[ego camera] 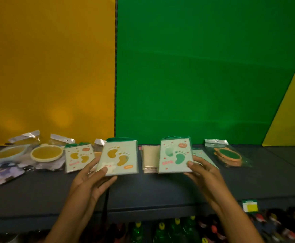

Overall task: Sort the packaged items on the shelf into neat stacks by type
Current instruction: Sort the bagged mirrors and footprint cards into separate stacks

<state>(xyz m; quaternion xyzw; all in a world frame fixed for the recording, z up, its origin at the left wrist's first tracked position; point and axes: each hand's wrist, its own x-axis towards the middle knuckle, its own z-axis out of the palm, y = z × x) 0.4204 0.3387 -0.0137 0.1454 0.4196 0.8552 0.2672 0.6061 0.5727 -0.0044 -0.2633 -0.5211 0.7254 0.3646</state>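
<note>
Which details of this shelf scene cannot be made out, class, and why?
- Head view: print on both footprint packs, left hand's and right hand's, is too blurred to read.
- Beige packet: partly hidden behind those packs.
- Bottles below the shelf: dark, cut by the bottom edge.
- Purple packet: blurred.

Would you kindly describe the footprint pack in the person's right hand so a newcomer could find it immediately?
Start at the green wall panel behind the dark shelf; below it the right hand holds up a pale green card pack. Its two footprints are green with an orange bear face in the top corner, whereas the pack in the left hand and the one lying further left have yellow footprints.
</note>
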